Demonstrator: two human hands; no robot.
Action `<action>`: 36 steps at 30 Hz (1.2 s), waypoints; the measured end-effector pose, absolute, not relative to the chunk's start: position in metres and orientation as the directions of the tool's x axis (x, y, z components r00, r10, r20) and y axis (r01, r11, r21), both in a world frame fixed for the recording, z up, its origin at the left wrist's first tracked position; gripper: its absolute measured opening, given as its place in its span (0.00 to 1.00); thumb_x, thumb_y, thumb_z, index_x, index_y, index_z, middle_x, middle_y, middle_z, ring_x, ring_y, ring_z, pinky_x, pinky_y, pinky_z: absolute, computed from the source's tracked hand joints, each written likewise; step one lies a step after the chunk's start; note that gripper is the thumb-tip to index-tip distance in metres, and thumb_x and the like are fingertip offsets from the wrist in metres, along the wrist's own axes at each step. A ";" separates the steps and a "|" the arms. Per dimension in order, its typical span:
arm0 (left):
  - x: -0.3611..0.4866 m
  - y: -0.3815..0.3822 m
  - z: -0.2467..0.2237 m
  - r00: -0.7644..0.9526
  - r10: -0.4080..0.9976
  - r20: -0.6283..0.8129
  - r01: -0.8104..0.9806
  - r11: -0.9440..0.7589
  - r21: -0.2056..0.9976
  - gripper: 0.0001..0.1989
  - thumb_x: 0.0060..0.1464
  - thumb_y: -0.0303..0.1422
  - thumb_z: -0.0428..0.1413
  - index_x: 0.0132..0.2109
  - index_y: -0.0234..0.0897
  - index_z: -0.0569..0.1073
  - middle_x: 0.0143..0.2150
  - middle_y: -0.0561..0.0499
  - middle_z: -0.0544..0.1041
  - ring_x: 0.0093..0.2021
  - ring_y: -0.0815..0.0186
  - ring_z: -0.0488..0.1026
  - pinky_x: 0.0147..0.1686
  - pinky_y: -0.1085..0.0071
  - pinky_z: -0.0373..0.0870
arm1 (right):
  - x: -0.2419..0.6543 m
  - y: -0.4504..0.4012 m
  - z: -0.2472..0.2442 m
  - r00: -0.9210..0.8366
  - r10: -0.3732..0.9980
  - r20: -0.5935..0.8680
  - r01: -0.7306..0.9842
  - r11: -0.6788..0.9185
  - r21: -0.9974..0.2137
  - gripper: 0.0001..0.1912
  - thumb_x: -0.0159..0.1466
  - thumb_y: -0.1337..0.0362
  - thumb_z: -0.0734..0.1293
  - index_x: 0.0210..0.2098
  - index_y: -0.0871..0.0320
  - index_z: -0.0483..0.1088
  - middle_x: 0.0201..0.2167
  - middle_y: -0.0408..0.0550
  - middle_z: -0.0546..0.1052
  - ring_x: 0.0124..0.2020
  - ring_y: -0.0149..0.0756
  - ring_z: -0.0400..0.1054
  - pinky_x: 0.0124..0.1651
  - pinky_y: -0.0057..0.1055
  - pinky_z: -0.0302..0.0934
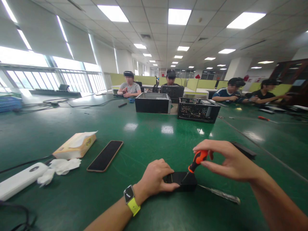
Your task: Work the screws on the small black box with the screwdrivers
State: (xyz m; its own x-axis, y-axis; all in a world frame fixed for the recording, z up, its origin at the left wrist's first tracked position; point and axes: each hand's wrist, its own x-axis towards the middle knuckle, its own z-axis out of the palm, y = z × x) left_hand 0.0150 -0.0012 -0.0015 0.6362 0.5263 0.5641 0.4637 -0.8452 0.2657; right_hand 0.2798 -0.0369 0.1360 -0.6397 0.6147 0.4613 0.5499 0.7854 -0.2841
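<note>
A small black box-shaped device (189, 183) lies on the green table in front of me. My left hand (157, 176), with a watch on its wrist, grips the device's left end between thumb and fingers. In my right hand (222, 157) is an orange and black screwdriver (197, 161), held by its handle from above. The shaft slants down to the left, and its tip meets the top of the device near my left thumb. Just right of the device lies a second screwdriver with a clear handle (223, 194). Behind my right hand rests a black flat piece (244, 150), partly hidden.
Left of my hands lie a phone (106, 156), a tissue pack (75, 145), crumpled tissues (61, 166) and a white power bank (22, 180). Two open metal cases (152, 105) (198, 110) stand farther back. Several people sit around the table. Another orange screwdriver (264, 118) lies at right.
</note>
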 end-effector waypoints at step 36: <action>0.015 0.000 -0.006 0.623 0.510 0.593 0.461 -0.852 0.249 0.19 0.47 0.46 0.66 0.38 0.35 0.80 0.31 0.49 0.80 0.31 0.62 0.73 0.30 0.68 0.66 | 0.284 -0.040 0.139 -0.655 0.665 0.360 0.597 0.747 -0.293 0.08 0.65 0.58 0.67 0.38 0.57 0.72 0.31 0.44 0.75 0.30 0.30 0.65 0.32 0.26 0.56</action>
State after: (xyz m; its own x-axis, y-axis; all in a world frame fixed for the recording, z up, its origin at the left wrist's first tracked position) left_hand 0.0153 -0.0002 -0.0055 0.6230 0.5102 0.5929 0.4610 -0.8519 0.2487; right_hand 0.2841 -0.0400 0.1395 -0.6546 0.6649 0.3599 0.5973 0.7466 -0.2929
